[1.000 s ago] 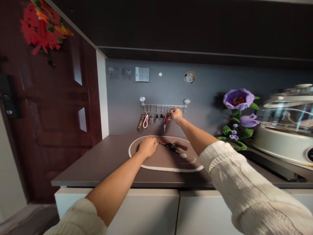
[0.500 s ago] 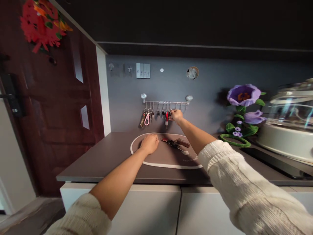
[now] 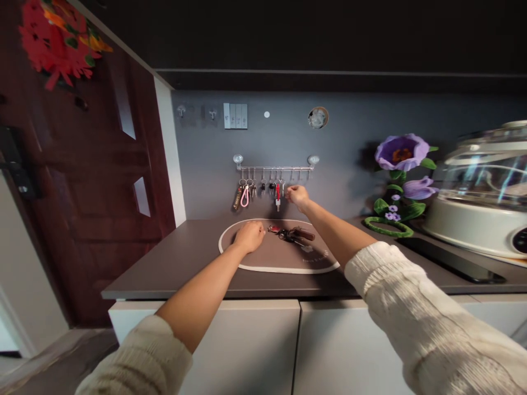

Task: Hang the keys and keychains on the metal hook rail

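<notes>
Several keys and key rings hang from a clear hook rail (image 3: 275, 168) on the wall. Among them are a pink loop keychain (image 3: 245, 196), a brown strap keychain (image 3: 237, 198) and a red keychain (image 3: 278, 192). My right hand (image 3: 298, 197) is just right of the hanging keys, fingers curled, with a small gap to the nearest key (image 3: 283, 187). On an oval brown mat (image 3: 263, 262) rests my left hand (image 3: 250, 236), closed; whatever it may hold is hidden. Right of it lies a bunch of keys (image 3: 293, 235) with a brown holder.
At right stand a purple crocheted flower (image 3: 401, 153), a black phone-like slab (image 3: 453, 260) and a cream appliance with a clear dome (image 3: 477, 225). A dark red door (image 3: 99, 219) is at left. A dark cabinet (image 3: 313, 38) overhangs the counter (image 3: 164, 263).
My right hand has drawn slightly right, off the key it touched on the rail, and that key now hangs free. The left hand stays on the mat. The view has shifted slightly.
</notes>
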Action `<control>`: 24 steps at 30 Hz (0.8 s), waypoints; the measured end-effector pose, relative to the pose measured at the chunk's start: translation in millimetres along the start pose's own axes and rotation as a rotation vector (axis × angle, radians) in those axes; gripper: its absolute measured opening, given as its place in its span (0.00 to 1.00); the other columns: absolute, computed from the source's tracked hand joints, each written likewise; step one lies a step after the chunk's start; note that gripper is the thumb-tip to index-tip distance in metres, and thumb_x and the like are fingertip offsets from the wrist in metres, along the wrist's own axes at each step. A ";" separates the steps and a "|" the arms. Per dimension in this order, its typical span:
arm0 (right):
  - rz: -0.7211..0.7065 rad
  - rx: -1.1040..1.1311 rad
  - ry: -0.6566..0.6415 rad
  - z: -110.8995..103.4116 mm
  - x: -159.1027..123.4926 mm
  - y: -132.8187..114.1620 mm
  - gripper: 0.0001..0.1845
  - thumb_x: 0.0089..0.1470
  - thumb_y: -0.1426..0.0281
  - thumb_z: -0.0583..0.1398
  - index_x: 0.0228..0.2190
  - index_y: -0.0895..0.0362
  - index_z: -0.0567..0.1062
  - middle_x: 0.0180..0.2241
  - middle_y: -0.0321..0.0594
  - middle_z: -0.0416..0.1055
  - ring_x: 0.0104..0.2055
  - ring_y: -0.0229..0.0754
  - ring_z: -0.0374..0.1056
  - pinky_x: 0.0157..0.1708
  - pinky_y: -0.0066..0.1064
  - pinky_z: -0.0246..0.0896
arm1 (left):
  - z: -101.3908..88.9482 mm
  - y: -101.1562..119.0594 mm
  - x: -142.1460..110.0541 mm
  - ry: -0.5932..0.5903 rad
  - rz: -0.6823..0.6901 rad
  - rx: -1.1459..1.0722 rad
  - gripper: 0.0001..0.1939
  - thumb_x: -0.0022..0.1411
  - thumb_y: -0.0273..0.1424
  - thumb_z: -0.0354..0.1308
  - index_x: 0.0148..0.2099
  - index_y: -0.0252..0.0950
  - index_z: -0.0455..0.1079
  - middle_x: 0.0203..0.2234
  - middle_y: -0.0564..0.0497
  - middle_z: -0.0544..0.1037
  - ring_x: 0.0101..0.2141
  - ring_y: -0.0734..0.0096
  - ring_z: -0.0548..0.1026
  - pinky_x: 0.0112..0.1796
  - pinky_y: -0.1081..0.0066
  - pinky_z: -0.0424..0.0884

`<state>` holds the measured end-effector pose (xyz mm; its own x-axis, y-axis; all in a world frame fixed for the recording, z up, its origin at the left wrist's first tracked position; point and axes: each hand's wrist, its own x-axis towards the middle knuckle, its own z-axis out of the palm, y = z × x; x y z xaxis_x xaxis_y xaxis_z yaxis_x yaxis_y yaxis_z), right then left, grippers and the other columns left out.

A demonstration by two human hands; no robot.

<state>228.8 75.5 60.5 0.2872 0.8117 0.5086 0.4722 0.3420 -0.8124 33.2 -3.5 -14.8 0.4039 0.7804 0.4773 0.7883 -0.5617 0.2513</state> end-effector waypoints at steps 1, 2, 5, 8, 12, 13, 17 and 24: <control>0.011 -0.002 0.002 -2.6 -2.5 1.5 0.06 0.48 0.72 0.54 0.22 0.59 0.67 0.16 0.33 0.62 0.19 0.31 0.59 0.23 0.24 0.59 | -0.5 0.0 -0.1 -0.001 0.002 0.004 0.10 0.58 0.30 0.48 0.33 0.35 0.70 0.33 0.45 0.76 0.36 0.66 0.71 0.37 0.69 0.63; 0.043 0.005 0.006 -5.2 -5.6 2.2 0.05 0.47 0.72 0.54 0.23 0.59 0.67 0.17 0.33 0.62 0.20 0.31 0.59 0.23 0.24 0.59 | -1.0 0.1 -0.2 -0.003 0.004 0.008 0.09 0.58 0.30 0.48 0.33 0.35 0.70 0.34 0.45 0.76 0.36 0.66 0.71 0.38 0.69 0.63; 0.099 0.044 -0.010 -13.6 -18.9 0.9 0.04 0.46 0.72 0.54 0.23 0.59 0.68 0.19 0.34 0.64 0.21 0.31 0.59 0.24 0.24 0.57 | -2.2 -0.2 -0.3 -0.011 0.008 0.019 0.09 0.57 0.30 0.49 0.33 0.35 0.70 0.33 0.46 0.76 0.36 0.66 0.71 0.37 0.69 0.63; 0.096 0.114 -0.058 -21.5 -36.1 -2.6 0.03 0.46 0.73 0.55 0.25 0.60 0.68 0.23 0.36 0.66 0.23 0.31 0.60 0.26 0.24 0.56 | -2.3 -1.3 0.3 -0.004 0.018 0.018 0.09 0.57 0.31 0.49 0.33 0.36 0.70 0.33 0.47 0.76 0.35 0.67 0.71 0.36 0.70 0.63; 0.033 0.142 -0.149 -28.1 -60.5 -3.4 0.04 0.45 0.72 0.56 0.26 0.60 0.70 0.25 0.37 0.68 0.25 0.31 0.60 0.28 0.25 0.56 | -1.9 -2.6 1.7 0.015 0.044 0.016 0.09 0.57 0.30 0.48 0.34 0.36 0.70 0.34 0.47 0.76 0.36 0.67 0.71 0.37 0.71 0.64; 0.012 0.128 -0.175 -29.0 -66.5 -2.1 0.05 0.45 0.71 0.57 0.26 0.60 0.70 0.25 0.38 0.68 0.25 0.32 0.60 0.29 0.25 0.57 | -2.0 -2.6 1.9 0.018 0.049 0.018 0.09 0.58 0.30 0.48 0.34 0.36 0.70 0.34 0.47 0.75 0.36 0.68 0.71 0.37 0.71 0.64; -0.107 -0.028 -0.278 -30.7 -88.0 7.5 0.06 0.45 0.70 0.58 0.27 0.60 0.72 0.27 0.38 0.71 0.28 0.34 0.62 0.32 0.26 0.57 | -3.2 -2.4 2.2 0.030 0.073 0.023 0.09 0.58 0.30 0.48 0.34 0.36 0.69 0.33 0.48 0.75 0.36 0.68 0.71 0.38 0.71 0.64; -0.344 -0.397 -0.443 -32.4 -104.1 17.5 0.07 0.47 0.71 0.58 0.28 0.57 0.76 0.29 0.38 0.73 0.31 0.37 0.65 0.33 0.26 0.56 | -4.7 -3.8 2.0 0.026 0.099 -0.012 0.09 0.57 0.31 0.49 0.35 0.35 0.69 0.32 0.48 0.75 0.33 0.70 0.70 0.35 0.72 0.64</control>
<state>234.2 -18.4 2.5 -0.2620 0.8340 0.4856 0.7693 0.4843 -0.4167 28.8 -1.1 -10.9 0.4674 0.7133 0.5222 0.7393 -0.6393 0.2116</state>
